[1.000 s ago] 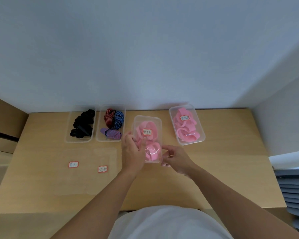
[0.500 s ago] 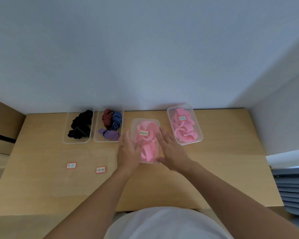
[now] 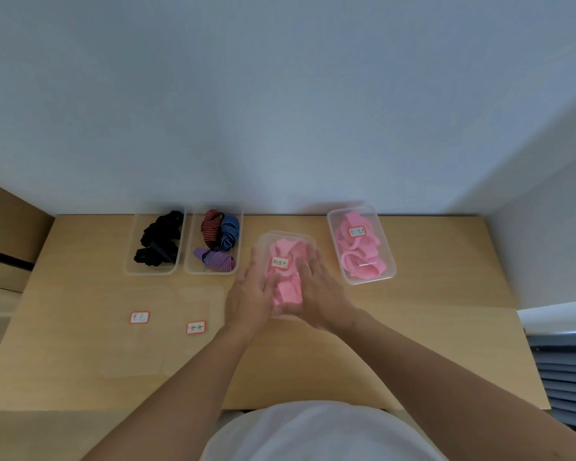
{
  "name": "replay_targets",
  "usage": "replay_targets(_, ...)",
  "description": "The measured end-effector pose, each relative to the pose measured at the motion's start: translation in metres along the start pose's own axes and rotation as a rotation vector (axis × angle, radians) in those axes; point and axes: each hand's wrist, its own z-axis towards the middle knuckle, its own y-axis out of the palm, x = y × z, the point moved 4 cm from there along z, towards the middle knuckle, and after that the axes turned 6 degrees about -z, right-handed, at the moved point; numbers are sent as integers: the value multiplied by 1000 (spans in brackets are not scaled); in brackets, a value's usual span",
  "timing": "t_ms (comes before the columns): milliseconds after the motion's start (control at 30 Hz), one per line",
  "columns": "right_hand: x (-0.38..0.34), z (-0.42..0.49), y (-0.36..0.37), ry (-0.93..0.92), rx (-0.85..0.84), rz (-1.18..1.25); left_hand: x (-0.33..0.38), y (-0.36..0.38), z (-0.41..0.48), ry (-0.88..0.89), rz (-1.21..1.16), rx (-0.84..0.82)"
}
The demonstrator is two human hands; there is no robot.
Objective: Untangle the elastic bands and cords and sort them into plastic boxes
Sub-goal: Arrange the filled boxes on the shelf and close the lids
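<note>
A clear lidded box full of pink bands, with a red-edged label on its lid, stands mid-table. My left hand lies flat along its left side and lid. My right hand presses flat on the lid's right half, fingers straight. Another lidded box of pink bands sits to the right. Further left, an open box holds black bands and an open box holds striped red, blue and purple bands.
Two clear lids with red-edged labels lie flat on the wooden table at front left. A wall runs behind the boxes. Grey slats stand beyond the table's right edge.
My right hand has come up from the box's near right corner and now lies flat on the lid. My left hand has flattened beside it. The box has hardly shifted.
</note>
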Motion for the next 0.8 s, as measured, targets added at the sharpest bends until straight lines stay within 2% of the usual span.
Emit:
replay_targets(100,-1,-8,0,45,163,230,-1,-3,-2,-14,-19,12)
replay_targets(200,3,-17,-1,187,317,424,5,-7,-5,-31,-28,80)
replay_targets(300,6,-25,0,294,418,461,13,-9,-8,8,-53,144)
replay_targets(367,9,-27,-1,304,454,493,17,-9,-9,26,-66,157)
replay_targets(533,10,-22,-9,271,452,651,25,-11,-5,56,-67,152)
replay_targets(800,11,-1,-19,268,337,538,32,-12,-1,-23,16,62)
